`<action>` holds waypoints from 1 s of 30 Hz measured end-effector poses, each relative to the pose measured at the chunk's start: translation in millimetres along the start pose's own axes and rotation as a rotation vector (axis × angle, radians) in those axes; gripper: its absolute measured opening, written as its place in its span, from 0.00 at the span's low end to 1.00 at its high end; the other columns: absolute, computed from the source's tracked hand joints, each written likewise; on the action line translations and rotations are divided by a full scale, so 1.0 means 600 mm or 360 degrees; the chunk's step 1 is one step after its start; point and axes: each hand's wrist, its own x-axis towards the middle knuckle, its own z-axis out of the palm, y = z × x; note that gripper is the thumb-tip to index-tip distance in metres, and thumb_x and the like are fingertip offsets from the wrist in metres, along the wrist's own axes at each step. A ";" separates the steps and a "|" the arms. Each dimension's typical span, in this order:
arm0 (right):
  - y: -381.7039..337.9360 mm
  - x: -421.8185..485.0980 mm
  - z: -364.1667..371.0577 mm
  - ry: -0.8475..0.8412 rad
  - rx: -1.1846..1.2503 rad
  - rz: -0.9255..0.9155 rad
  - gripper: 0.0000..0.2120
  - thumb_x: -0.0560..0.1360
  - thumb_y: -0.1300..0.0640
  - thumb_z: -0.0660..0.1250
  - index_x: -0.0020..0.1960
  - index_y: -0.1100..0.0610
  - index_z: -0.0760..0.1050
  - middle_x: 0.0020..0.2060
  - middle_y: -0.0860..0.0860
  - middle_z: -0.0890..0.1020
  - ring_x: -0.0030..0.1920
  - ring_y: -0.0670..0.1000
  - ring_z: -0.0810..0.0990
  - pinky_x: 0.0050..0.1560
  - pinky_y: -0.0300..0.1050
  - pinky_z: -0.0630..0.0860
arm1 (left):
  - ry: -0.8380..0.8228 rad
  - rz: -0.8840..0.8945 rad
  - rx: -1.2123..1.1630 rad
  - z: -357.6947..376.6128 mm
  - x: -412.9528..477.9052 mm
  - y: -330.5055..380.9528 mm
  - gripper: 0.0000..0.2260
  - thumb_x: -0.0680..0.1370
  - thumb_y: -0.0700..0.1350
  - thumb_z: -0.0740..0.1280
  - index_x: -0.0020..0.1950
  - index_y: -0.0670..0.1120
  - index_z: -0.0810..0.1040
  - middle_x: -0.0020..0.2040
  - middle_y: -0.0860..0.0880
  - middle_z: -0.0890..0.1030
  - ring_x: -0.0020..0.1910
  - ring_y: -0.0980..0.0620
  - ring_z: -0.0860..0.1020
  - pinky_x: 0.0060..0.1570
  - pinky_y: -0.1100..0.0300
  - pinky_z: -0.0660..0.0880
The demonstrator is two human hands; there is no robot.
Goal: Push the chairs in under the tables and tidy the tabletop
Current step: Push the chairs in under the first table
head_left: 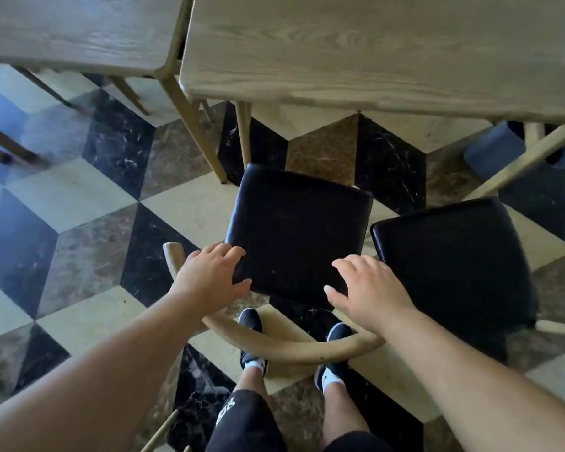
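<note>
At 10 o'clock stood the left table (79, 31), pale wood, its top bare where visible. Below it ran a floor (79, 197) of cream, brown and black marble diamonds.

At 8 o'clock the left hand (209, 278) was extended over the rear left corner of the chair (297, 230). Its fingers were spread and nearly straight and gripped nothing. Whether the palm touched the curved backrest rail (274, 344) beneath it could not be determined.

The chair, with a black padded seat, stood at centre. Its front edge was just short of the near edge of the right table (372, 53) at 12 o'clock, so the seat was not under the top. The person's black shoes (251, 321) were at 6 o'clock, behind the rail.

At 4 o'clock the right hand (369, 288) was held over the rear right corner of the same seat, fingers loosely spread and slightly bent, holding nothing. Contact with the rail could not be confirmed.

At 3 o'clock a second chair (450, 265), also black-seated, stood just beside the first, likewise clear of the table. At 2 o'clock a blue item (490, 148) lay partly under the right table, too blurred to identify.
</note>
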 end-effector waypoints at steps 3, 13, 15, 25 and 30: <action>-0.016 0.010 0.017 -0.0084 -0.0028 -0.0068 0.30 0.83 0.35 0.54 0.78 0.50 0.66 0.71 0.49 0.74 0.71 0.54 0.71 0.73 0.53 0.68 | -0.0102 0.0005 0.0001 0.017 -0.002 -0.023 0.30 0.80 0.66 0.62 0.80 0.56 0.66 0.76 0.53 0.73 0.73 0.47 0.72 0.70 0.49 0.69; -0.062 0.005 0.075 -0.0377 0.0004 -0.0212 0.30 0.82 0.35 0.55 0.79 0.49 0.65 0.70 0.47 0.73 0.68 0.53 0.73 0.69 0.52 0.71 | -0.0290 0.0299 0.0157 0.040 -0.017 -0.050 0.28 0.78 0.72 0.53 0.66 0.57 0.76 0.52 0.56 0.84 0.53 0.51 0.82 0.66 0.49 0.68; -0.066 -0.003 0.085 -0.0425 0.0033 -0.0206 0.29 0.83 0.35 0.55 0.78 0.49 0.66 0.70 0.47 0.74 0.67 0.52 0.74 0.67 0.51 0.72 | -0.0323 0.0384 0.0223 0.042 -0.024 -0.055 0.32 0.77 0.75 0.48 0.60 0.55 0.79 0.50 0.56 0.83 0.50 0.52 0.81 0.65 0.49 0.67; -0.045 -0.054 0.092 -0.0638 0.0008 -0.0196 0.33 0.75 0.20 0.47 0.52 0.45 0.76 0.46 0.44 0.80 0.48 0.48 0.77 0.51 0.54 0.75 | -0.0458 0.0803 0.0525 0.025 -0.044 -0.055 0.26 0.75 0.73 0.62 0.59 0.55 0.79 0.55 0.57 0.82 0.58 0.51 0.79 0.67 0.49 0.68; -0.043 -0.060 0.097 -0.0562 -0.0262 -0.0406 0.17 0.77 0.36 0.66 0.57 0.47 0.74 0.52 0.47 0.81 0.54 0.55 0.81 0.56 0.56 0.77 | -0.0453 0.0816 0.0640 0.026 -0.034 -0.052 0.12 0.77 0.54 0.66 0.60 0.54 0.79 0.55 0.55 0.83 0.58 0.50 0.80 0.65 0.51 0.71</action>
